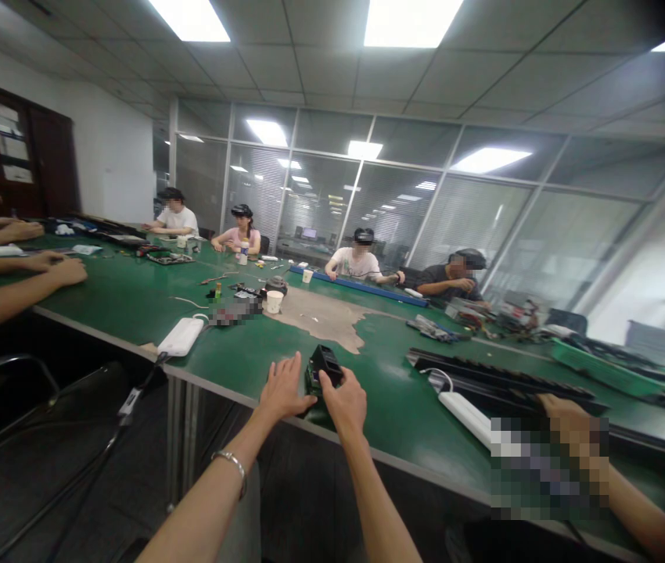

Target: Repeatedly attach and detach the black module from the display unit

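A small black boxy device [324,364] with a green board under it stands near the front edge of the green table [239,352]. My right hand [344,400] is closed around its right side and grips it. My left hand [282,389] lies just left of the device with its fingers stretched out on the table top, touching or almost touching the device's left side. A metal bracelet sits on my left wrist.
A white power bank [181,336] with a cable lies to the left. A white power strip [466,412] and black trays [502,383] lie to the right, by a co-worker's arm [614,477]. Paper cups [274,301] and small parts lie mid-table. Several people sit around the table.
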The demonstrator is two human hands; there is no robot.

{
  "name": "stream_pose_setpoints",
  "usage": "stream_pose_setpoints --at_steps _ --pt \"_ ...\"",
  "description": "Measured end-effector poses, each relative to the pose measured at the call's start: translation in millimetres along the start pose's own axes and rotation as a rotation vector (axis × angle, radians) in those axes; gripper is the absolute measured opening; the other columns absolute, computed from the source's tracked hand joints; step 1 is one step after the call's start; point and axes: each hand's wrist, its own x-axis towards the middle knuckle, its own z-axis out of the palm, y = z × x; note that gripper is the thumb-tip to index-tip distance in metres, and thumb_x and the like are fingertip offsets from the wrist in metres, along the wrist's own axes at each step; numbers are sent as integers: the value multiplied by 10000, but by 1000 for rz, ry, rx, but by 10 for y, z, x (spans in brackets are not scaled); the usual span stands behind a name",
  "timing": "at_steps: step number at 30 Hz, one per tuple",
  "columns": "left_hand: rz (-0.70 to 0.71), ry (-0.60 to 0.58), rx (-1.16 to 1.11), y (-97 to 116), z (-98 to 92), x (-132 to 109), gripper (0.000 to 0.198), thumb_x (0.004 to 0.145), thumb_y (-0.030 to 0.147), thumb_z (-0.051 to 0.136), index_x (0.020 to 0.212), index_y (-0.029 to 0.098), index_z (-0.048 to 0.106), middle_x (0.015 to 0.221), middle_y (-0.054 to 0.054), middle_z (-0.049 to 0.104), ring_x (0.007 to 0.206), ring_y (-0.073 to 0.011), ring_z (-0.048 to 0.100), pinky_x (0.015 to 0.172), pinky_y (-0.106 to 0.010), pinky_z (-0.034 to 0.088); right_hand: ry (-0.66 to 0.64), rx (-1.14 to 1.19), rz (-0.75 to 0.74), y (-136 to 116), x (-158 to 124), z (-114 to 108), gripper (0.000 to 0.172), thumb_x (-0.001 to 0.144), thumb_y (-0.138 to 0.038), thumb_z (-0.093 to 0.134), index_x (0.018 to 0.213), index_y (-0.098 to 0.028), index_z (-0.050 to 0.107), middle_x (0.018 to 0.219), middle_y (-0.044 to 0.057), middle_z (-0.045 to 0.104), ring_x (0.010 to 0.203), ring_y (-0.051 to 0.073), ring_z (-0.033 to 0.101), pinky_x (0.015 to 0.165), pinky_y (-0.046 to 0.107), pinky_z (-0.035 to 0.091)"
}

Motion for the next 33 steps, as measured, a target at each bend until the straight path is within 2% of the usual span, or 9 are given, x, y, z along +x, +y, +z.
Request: stream_pose_setpoints --at_steps 8,17,20,24,28,33 --pt "13 20 -24 -14 -2 -19 1037 738 665 506 1514 114 93 1515 -164 309 1393 -339 243 1155 -502 117 -90 -199 4 -189 18 46 447 817 -522 533 1111 -196 613 920 120 698 884 270 668 741 340 473" --pt "-9 12 -27 21 -19 -14 1005 739 615 498 1518 125 93 1515 -160 315 1392 -338 257 1154 -515 121 -190 -272 20 -148 -58 42 444 814 -534 530 1068 -176 602 904 136 693 888 279 673 739 353 483" --pt "-12 -5 -26 29 -27 -12 1031 721 612 518 1518 121 85 1518 -162 309 1395 -340 250 1153 -515 126 -172 -264 10 -151 -49 27 428 815 -535 523 1051 -187 604 900 130 694 893 274 673 744 348 480" --pt "0 15 -17 37 -9 -11 972 760 575 480 1515 106 86 1510 -170 318 1391 -333 256 1150 -504 134 -124 -318 -1 -133 -73 43 455 825 -534 510 1091 -173 586 906 150 689 890 273 672 758 359 473" --pt "-12 0 2 58 -17 -20 928 776 508 470 1517 113 74 1513 -162 318 1394 -324 248 1152 -505 118 -198 -352 3 -89 -110 78 454 809 -528 544 1092 -175 581 920 149 688 913 281 667 761 363 473" --pt "-18 -20 -2 76 -51 -27 947 753 506 488 1519 128 80 1525 -147 305 1400 -323 234 1153 -506 113 -134 -357 -55 -70 -117 98 577 802 -564 548 1201 -148 526 1015 164 674 992 298 636 780 362 469"
